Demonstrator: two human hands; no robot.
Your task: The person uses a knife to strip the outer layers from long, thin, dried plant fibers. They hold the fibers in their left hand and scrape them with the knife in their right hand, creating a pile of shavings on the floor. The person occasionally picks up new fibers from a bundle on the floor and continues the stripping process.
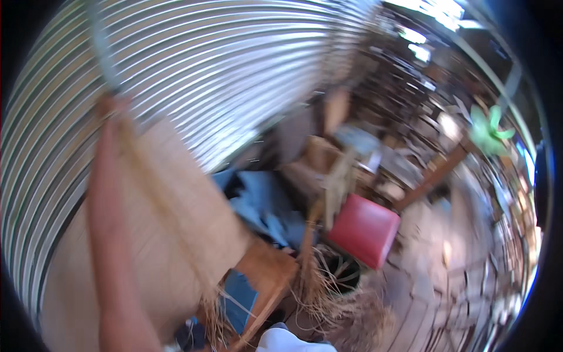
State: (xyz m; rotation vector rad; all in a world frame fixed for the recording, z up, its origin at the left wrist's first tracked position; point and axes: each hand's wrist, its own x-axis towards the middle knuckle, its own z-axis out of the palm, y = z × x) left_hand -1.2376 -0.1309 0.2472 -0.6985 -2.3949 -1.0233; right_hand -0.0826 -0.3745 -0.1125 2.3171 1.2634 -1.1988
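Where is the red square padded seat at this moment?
In the head view, the red square padded seat is right of centre, in the lower half, above the dry tan fibres, with a brown wooden bar at its upper right.

Blur smeared the left hand point(114, 105), hiding exactly how it met the pale strands point(155, 190); the near edge cut off the forearm point(112, 246); far-right clutter point(407, 85) was indistinct.
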